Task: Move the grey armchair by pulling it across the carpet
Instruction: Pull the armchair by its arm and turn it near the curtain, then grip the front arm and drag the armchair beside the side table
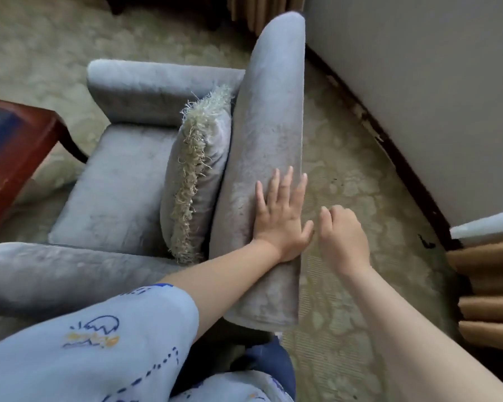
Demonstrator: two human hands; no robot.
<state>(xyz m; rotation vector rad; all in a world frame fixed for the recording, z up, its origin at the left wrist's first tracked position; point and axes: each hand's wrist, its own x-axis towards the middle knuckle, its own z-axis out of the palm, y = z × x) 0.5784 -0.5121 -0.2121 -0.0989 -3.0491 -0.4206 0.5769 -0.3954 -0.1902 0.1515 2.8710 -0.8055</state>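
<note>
Zero real pulling done so far, I'd guess. The armchair (122,181) sits on the carpet (346,158) with its back near the wall (418,82) and a fringed cushion (198,175) on the seat. The left grip (282,216) lies flat on top of the backrest (267,111), fingers straight, not grasping. The right grip (344,236) hovers just beside the back, loosely curled, holding nothing. So getting a proper hold and the whole drag look like they're still to do.

Armchair (122,181): grey velvety cloth, matt. Cushion (206,158) on armchair seat: shaggy fringe. Table (21,146) beside armchair: glossy red-brown wood. Carpet (346,175): patterned pile.
</note>
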